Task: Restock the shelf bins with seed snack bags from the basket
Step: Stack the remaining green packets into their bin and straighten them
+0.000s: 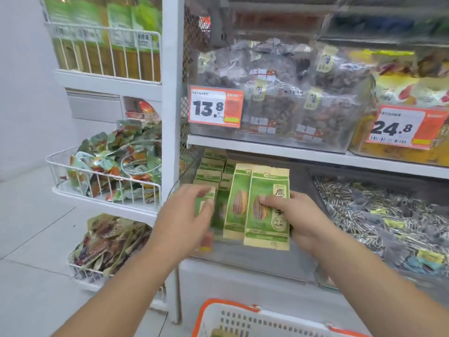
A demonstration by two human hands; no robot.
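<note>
Nearest to us, at the bottom edge, sits a white basket (245, 319) with an orange rim; only its far end shows, with a hint of green inside, so we cannot tell how many bags remain in it.

Above it, our two bare forearms reach toward a low shelf bin (255, 254) of clear plastic. Our right hand (301, 215) grasps a green and tan seed bag (268, 210) upright, thumb across its front, with a second matching bag (237, 203) standing just behind it to the left. Our left hand (187, 210) curls its fingers (206, 205) round a smaller green packet at the bin's left side, touching the row of matching bags (213, 171) already standing farther back.

We judge the restocking partly done: several bags stand in the far part of the bin, the near part looks open, and at least these bags are not yet set down.

As for room, a white shelf post (171, 93) stands close on the left, and the shelf board (315, 154) above hangs low over the bin. To the right, a neighbouring bin of striped seed packs (379, 215) lies just beside our right wrist. Open space lies mainly toward us, above the basket.
</note>
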